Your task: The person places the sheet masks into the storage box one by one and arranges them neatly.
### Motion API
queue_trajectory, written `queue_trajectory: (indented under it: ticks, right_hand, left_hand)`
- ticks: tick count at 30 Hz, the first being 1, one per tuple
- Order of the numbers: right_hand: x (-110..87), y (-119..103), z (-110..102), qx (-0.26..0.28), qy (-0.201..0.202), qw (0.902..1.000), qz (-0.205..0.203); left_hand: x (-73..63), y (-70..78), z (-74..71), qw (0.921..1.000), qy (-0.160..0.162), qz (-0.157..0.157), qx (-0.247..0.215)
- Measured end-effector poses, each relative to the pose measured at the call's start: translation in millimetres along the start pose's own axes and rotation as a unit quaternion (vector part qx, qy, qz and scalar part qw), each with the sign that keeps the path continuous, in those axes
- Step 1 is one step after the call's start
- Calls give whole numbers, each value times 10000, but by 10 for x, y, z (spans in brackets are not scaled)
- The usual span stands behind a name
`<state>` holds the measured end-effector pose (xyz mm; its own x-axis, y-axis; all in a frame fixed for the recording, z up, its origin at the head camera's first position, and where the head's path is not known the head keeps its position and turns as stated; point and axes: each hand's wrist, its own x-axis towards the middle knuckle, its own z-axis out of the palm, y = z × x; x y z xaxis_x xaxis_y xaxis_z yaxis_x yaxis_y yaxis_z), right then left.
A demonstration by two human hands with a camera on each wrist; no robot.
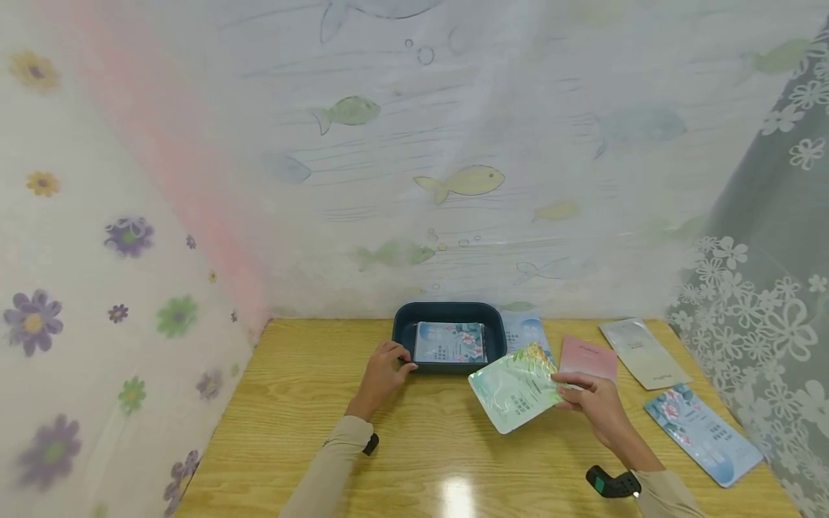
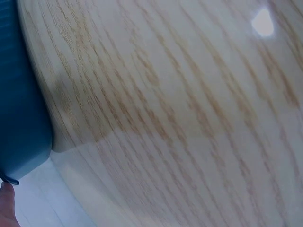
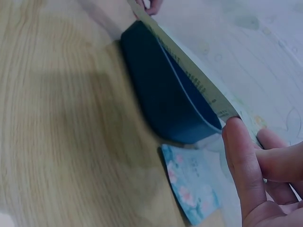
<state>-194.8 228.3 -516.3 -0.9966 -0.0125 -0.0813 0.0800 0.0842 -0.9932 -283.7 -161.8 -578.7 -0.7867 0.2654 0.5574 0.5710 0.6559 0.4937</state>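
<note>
My right hand [image 1: 599, 405] pinches a pale green face mask packet [image 1: 516, 388] by its right edge and holds it tilted above the table. The packet [image 3: 194, 73] shows nearly edge-on in the right wrist view, overlapping the dark blue bin [image 3: 154, 90]. At the front left corner of that bin [image 1: 447, 368], my left hand [image 1: 381, 378] grips the rim between thumb and fingers. Only one fingertip [image 2: 6, 201] of it shows in the left wrist view, right at the rim. Inside the bin lies a blue floral mask packet [image 1: 449, 342].
A blue packet [image 1: 526, 329] lies partly hidden beside the bin's right wall. Farther right on the wooden table [image 1: 291, 432] are a pink packet [image 1: 588, 355], a silver-and-cream packet [image 1: 644, 352] and another blue floral packet [image 1: 702, 435]. A curtain printed with fish [image 1: 463, 181] hangs behind.
</note>
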Motion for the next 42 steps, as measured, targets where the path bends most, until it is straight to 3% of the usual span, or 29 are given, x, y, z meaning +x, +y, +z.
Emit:
queue_trajectory:
  ticks: [18, 26, 42]
  right_hand:
    - [146, -107, 183, 125, 176, 9998, -35]
    - [212, -129, 246, 216, 198, 9995, -91]
    - [368, -209, 418, 736, 164, 9971, -76]
  left_hand:
    - [12, 14, -8, 9991, 245, 346, -5]
    - [18, -4, -7, 9999, 3, 100, -64]
    - [6, 14, -19, 9995, 208, 220, -58]
